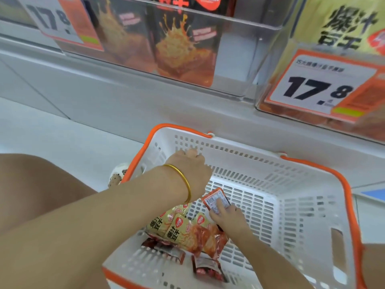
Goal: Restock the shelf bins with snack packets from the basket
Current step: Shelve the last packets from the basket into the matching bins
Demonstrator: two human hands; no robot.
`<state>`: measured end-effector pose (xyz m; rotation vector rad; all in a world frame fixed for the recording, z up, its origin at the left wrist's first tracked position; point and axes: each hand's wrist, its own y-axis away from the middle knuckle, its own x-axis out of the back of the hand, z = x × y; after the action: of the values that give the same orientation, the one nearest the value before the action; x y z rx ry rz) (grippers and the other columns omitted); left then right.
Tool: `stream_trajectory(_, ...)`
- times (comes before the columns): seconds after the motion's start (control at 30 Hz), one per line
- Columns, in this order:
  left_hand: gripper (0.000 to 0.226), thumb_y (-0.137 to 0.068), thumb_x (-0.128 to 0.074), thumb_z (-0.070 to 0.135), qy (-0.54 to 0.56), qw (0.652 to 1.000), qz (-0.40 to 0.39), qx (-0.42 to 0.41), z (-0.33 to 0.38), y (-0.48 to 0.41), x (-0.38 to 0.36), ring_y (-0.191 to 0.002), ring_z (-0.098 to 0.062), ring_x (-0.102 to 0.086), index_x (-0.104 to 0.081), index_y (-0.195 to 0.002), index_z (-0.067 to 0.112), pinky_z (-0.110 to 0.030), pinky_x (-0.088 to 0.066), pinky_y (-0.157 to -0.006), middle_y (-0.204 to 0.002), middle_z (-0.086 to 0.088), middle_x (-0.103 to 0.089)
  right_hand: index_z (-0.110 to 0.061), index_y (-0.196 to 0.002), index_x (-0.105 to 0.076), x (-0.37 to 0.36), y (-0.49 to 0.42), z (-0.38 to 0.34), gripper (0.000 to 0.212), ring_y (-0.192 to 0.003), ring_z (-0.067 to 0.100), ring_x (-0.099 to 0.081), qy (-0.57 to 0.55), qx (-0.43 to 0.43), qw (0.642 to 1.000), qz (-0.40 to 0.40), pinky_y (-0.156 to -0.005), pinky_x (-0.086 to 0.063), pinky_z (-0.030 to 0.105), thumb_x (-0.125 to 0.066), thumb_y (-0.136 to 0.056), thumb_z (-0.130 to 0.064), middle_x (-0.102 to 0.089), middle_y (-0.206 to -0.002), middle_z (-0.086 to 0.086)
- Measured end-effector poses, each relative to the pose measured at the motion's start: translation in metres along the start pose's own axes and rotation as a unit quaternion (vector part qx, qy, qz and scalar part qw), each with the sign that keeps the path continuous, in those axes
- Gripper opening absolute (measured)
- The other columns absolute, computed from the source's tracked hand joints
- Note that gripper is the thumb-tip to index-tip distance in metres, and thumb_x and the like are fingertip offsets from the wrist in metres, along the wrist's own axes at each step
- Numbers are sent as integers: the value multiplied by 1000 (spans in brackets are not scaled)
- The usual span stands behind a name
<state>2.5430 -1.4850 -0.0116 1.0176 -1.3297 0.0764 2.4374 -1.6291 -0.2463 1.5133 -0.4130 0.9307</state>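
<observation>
Two bare forearms reach from the near side into a white perforated plastic basket with orange handles [302, 215]. The left hand [188, 163], a thin gold bangle [183, 181] on its wrist, is up against the basket's far left corner with its back toward the camera and its fingers curled. The palm is hidden, so I cannot tell whether it grips anything. The right hand [229, 217] is low over the middle of the basket floor and pinches a small red snack packet with a white printed label [215, 198]. Its fingertips are on the packet's near end, and the packet slants away toward the far wall.

Just left of that hand, by the basket's near left side, a heap of yellow-and-orange snack packets with black characters [173, 228] lies overlapping on the floor. Touching the heap toward the near edge are dark red snack packets [166, 252].

Beyond the basket's far edge runs a pale grey shelf [125, 94]. A clear plastic middle bin [235, 65] on it holds upright dark packets printed with an orange splash [183, 49]. The clear right-hand bin [295, 38] beside it holds pale yellow packets [343, 24] and carries an orange-framed price card reading 17.8 [318, 88]. A second, blurred price card [54, 24] shows at the upper left. A bare knee [31, 184] sits outside the basket's left side.
</observation>
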Motion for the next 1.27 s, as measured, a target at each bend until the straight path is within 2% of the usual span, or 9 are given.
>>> stream_trajectory(0.13, 36, -98, -41, 33, -1, 1000, -7, -4, 2, -1, -3, -123, -26, -33, -45, -130, 16, -36, -34, -97, -132, -8, -41, -11, -139, -27, 13, 14, 3, 55, -103, 38, -53, 55, 41, 997, 33, -76, -44, 43, -52, -90, -2, -15, -152, 25)
stream_trajectory(0.23, 34, -98, -42, 32, 11, 1000, -16, -7, 4, -2, -1, -123, -26, -33, -45, -128, 15, -36, -34, -98, -131, -8, -42, -7, -103, -62, 55, 20, 8, 51, -65, 26, -61, 15, 21, 997, 69, -54, -46, 31, -85, -58, -10, -64, -90, 15)
stream_trajectory(0.3, 35, -97, -44, 32, 41, 999, -4, -7, 3, 0, 5, -122, -27, -36, -45, -127, 14, -37, -34, -99, -129, -8, -44, -11, -102, -58, 95, 27, 17, 36, -55, 23, -54, -13, 4, 997, 81, -48, -36, 28, -75, -71, -9, -57, -70, 2)
stream_trajectory(0.4, 40, -94, -51, 29, 98, 995, 25, 1, -4, 6, 14, -121, -27, -40, -42, -129, 13, -39, -38, -95, -129, -9, -47, -15, -106, -44, 146, 45, 33, 15, -79, 29, -57, -92, -4, 990, 104, -61, -35, 31, -44, -93, -7, -56, -84, 2)
stream_trajectory(0.57, 32, -88, -58, 18, 244, 961, 126, 18, -28, 23, 36, -109, -31, -54, -49, -117, 10, -35, -44, -84, -117, -13, -58, -14, -102, -50, 240, 107, 42, 10, -99, 27, -54, -247, 42, 945, 212, -69, -30, 31, -43, -99, -19, -60, -106, 11)
stream_trajectory(0.77, 23, -82, -64, 8, 370, 857, 358, 13, -72, 72, 72, -81, -28, -54, -47, -72, 17, -32, -36, -67, -73, 1, -50, -24, -83, -51, 313, 163, 24, 20, -62, 3, -56, -451, 74, 812, 364, -60, -47, 22, -69, -84, -13, -59, -74, -2)
stream_trajectory(1.03, 8, -81, -59, 12, 433, 644, 631, -2, -137, 131, 130, -73, -19, -55, -56, -88, 16, -39, -48, -71, -77, 2, -56, -23, -90, -52, 429, 173, -12, 26, -74, 13, -54, -423, 93, 663, 610, -73, -48, 35, -72, -76, -12, -53, -75, -15)
stream_trajectory(1.17, 12, -84, -56, 8, 446, 585, 677, 28, -156, 125, 130, -77, -15, -57, -58, -92, 17, -40, -51, -72, -80, 9, -57, -20, -100, -53, 457, 158, -21, 26, -80, 20, -57, -351, 77, 677, 642, -76, -47, 39, -69, -79, -18, -62, -84, -5)
stream_trajectory(1.27, 7, -84, -57, 7, 459, 602, 652, 50, -164, 109, 121, -76, -21, -58, -58, -90, 12, -45, -52, -76, -80, 1, -61, -19, -111, -50, 456, 144, -20, 33, -90, 24, -59, -309, 55, 727, 610, -79, -47, 40, -67, -83, -21, -66, -99, 0)
